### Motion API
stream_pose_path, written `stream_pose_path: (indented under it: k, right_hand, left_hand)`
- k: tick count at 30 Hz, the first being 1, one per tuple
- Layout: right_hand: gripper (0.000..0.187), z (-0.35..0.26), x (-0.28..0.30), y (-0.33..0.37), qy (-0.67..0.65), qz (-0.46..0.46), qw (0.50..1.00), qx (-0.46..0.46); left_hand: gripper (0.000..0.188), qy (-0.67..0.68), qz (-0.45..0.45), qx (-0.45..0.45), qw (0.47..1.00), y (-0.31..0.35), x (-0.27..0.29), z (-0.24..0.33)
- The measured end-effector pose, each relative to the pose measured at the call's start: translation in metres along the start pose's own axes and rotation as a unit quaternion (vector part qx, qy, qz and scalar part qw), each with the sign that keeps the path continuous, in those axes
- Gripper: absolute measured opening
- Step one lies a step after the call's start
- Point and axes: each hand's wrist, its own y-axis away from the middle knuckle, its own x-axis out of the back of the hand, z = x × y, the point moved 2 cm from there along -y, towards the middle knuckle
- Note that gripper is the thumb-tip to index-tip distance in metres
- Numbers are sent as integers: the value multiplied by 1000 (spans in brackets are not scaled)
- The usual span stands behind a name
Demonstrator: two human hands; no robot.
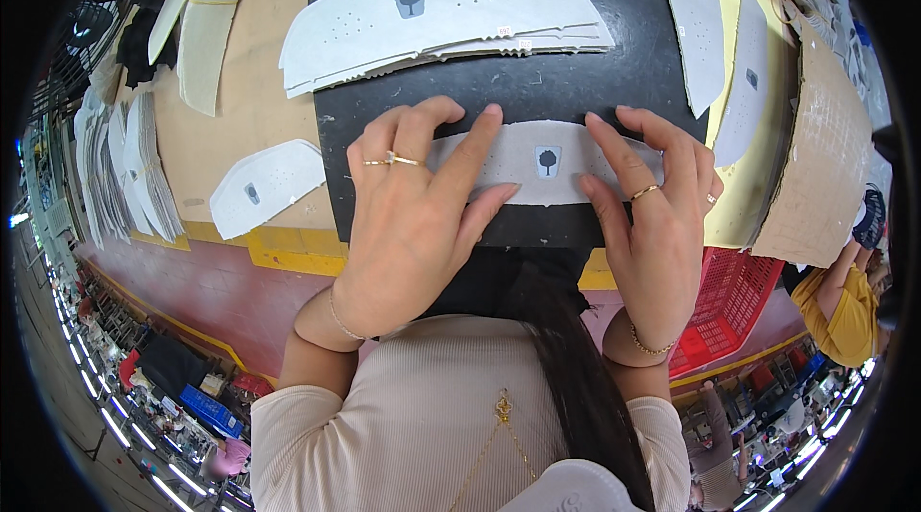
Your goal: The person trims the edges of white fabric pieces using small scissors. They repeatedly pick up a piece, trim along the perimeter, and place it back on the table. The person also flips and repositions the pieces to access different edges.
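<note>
On a black board (384,119) lies a curved whitish panel (523,166) with small holes. At its middle sits a grey patch (548,162) with a dark tree on it. My left hand (413,186) rests over the panel's left part, index finger at the upper edge and thumb near the lower edge, fingers apart. Over the right part is my right hand (662,205), its index finger and thumb likewise spread on either side of the patch. My palms and fingers hide both ends of the panel. Beyond them is a stack of similar white panels (441,18) with a tree patch on top.
Another patched panel (269,188) lies left on the tan tabletop (259,61). Bundled panels (144,162) stand at the far left. More panels (693,23) lie right, near a yellow sheet (739,210) and cardboard (815,147). A red basket (734,306) stands below, beside a co-worker's yellow sleeve (844,320).
</note>
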Motion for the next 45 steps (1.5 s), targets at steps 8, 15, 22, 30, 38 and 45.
stream_pose_path:
  k: [8, 15, 22, 30, 38, 45]
  right_hand:
    - [55, -8, 2, -9, 17, -47, 999, 6]
    - [42, -2, -2, -9, -34, -40, 995, 80]
    - [26, 2, -11, -4, -60, 9, 992, 109]
    - [21, 1, -22, 0, -31, 70, 983, 168]
    - [13, -11, -8, 25, -8, 52, 984, 168]
    - [10, -22, 17, 47, -36, -9, 970, 238]
  left_hand:
    - [39, 53, 35, -31, 998, -1, -4, 2]
    - [30, 79, 54, -60, 994, -5, -7, 5]
    - [28, 93, 53, -115, 988, -6, -8, -5]
    - [22, 90, -121, -133, 980, -33, 9, -4]
    - [26, 41, -265, -208, 940, -65, 25, -9]
    - [21, 45, -257, -206, 943, -62, 23, -8]
